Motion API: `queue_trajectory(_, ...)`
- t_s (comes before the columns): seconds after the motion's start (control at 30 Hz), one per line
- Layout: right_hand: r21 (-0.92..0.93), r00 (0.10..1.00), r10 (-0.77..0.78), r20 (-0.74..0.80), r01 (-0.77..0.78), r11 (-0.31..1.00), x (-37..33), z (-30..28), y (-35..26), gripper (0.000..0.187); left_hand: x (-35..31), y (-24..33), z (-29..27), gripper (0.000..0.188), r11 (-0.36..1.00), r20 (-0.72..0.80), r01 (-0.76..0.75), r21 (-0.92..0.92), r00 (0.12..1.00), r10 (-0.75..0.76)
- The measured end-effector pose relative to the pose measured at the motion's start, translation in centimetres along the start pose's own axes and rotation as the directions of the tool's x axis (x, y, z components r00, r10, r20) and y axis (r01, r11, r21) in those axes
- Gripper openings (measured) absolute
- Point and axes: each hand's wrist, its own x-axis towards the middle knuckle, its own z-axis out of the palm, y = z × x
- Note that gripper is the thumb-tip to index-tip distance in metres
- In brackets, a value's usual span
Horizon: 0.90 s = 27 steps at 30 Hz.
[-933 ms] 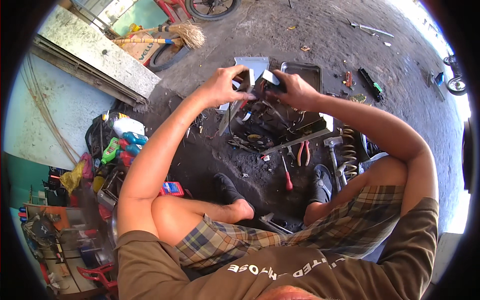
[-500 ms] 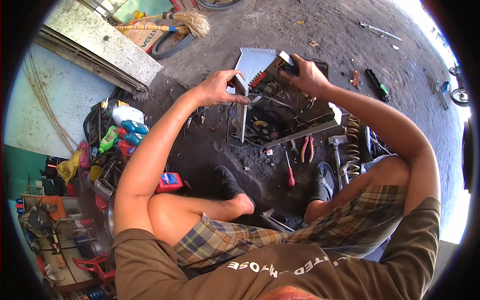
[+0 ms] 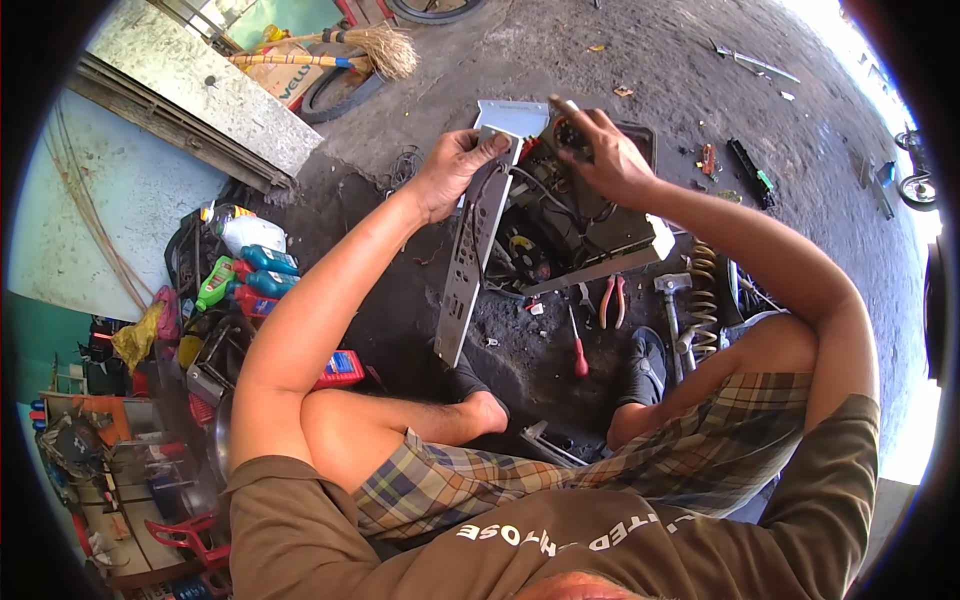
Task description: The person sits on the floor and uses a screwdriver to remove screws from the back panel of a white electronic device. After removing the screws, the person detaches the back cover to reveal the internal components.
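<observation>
My left hand (image 3: 455,175) grips the top end of a long grey metal panel (image 3: 465,275), slotted and pierced with holes. The panel hangs slanted, its lower end near my left foot, and dark cables run behind its top. Beside it stands an opened metal-framed electronics case (image 3: 600,270), with wires and a round dark part (image 3: 530,258) inside. My right hand (image 3: 612,160) is at the case's far side, its fingers curled around a dark part that I cannot make out. A light grey sheet-metal plate (image 3: 515,115) lies behind the case.
In front of the case lie a red screwdriver (image 3: 580,350), red-handled pliers (image 3: 612,302), a hammer (image 3: 673,290) and a coil spring (image 3: 703,290). Several bottles (image 3: 265,270) stand at left. A black strip (image 3: 752,172) lies on the ground at right; a broom (image 3: 380,50) is at the back.
The grey panel has swung away from the case, its lower end coming left and nearer to me. My left hand has risen slightly; my right hand has turned at the case's far side.
</observation>
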Motion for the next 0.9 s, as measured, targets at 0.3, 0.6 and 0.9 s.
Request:
queue_trajectory(0.3,0.111,0.962,-0.267,-0.051,0.271,0.956,-0.6,0.4,-2.0,0.061,-0.1,2.0,3.3,0.034,0.997,-0.015,-0.004,-0.082,1.0,0.002)
queue_trajectory(0.6,0.113,0.98,-0.187,-0.064,0.194,0.975,-0.1,1.0,-3.6,0.073,-0.3,1.7,3.8,0.031,0.884,-0.102,-0.157,0.44,0.969,0.223)
queue_trajectory(0.9,0.188,0.962,-0.269,-0.05,0.273,0.944,0.7,2.0,-3.1,0.059,-0.4,1.4,3.0,0.029,0.846,-0.057,-0.181,0.502,0.969,0.241)
